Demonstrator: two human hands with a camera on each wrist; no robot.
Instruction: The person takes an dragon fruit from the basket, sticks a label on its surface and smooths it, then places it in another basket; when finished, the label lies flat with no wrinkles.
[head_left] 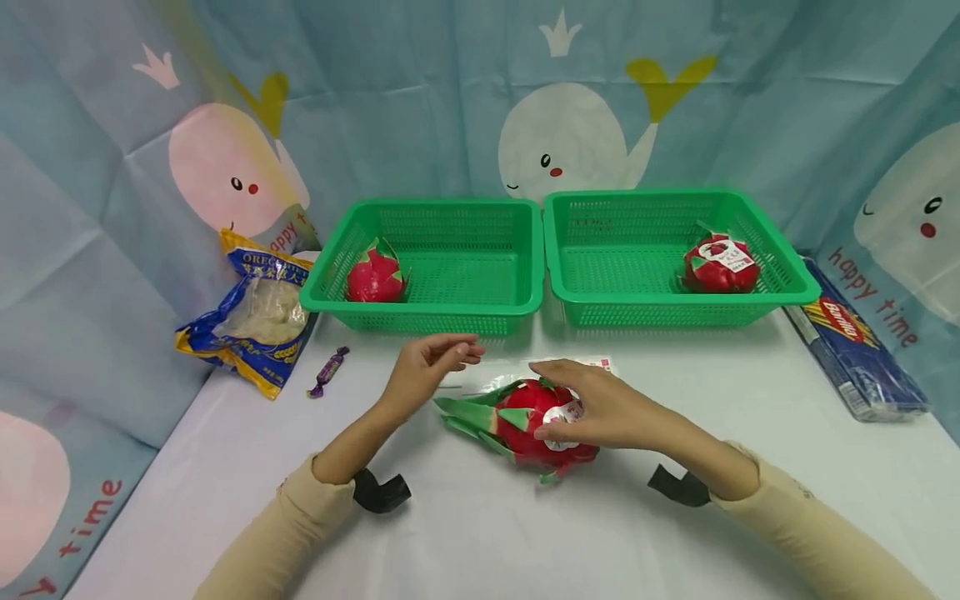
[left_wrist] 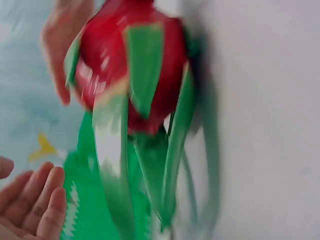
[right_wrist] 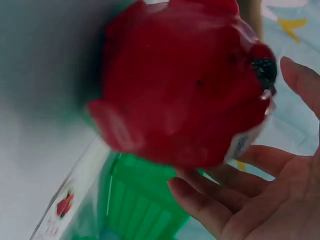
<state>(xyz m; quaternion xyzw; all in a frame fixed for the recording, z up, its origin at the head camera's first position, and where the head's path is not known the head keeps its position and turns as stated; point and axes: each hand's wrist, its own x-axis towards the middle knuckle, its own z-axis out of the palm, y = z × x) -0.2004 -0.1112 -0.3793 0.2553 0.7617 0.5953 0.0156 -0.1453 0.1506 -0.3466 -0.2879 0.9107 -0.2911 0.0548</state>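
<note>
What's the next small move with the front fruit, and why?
Probably curl the right hand round the front fruit: its fingers are spread at the fruit rather than wrapped round it, and the left hand holds nothing.

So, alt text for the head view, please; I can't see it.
A person's right hand is spread at a red dragon fruit on a white table; the left hand hovers near its leafy end. Behind, a left green basket and a right green basket each hold another dragon fruit; an orecchiette bag and purple-wrapped candy lie left, a blue Barilla package right.
</note>
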